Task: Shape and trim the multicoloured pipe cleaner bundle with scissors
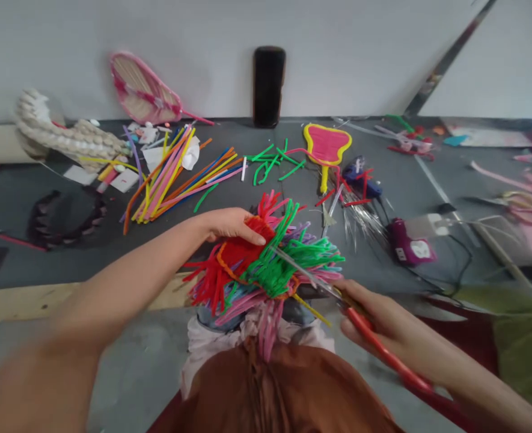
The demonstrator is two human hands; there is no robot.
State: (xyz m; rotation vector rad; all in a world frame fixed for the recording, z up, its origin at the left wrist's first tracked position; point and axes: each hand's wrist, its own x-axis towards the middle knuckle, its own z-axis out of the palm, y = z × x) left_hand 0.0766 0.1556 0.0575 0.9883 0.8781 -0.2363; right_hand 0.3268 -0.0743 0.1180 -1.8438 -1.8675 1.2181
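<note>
My left hand (235, 227) grips a bushy pipe-cleaner craft (272, 273) at its red part, thumb on top. Red, green, pink and lavender strands stick out around it, and an orange strand runs along its edge. One yellow stem (311, 310) juts from its lower right. In my right hand (376, 319) is a pair of long-nose pliers (374, 340) with red handles. Their thin metal jaws reach across the green strands, near my left thumb. Whether the tips pinch a strand cannot be made out. The craft is held over the table's front edge, above my lap.
Bundled pipe cleaners (164, 180) and green cut pieces (270, 161) lie behind the craft. A phone (269, 87) leans on the wall. Right of it are a pink-and-yellow pipe-cleaner piece (327, 144), a purple glue gun (410, 243) and scissors (513, 201). A dark headband (65, 219) lies left.
</note>
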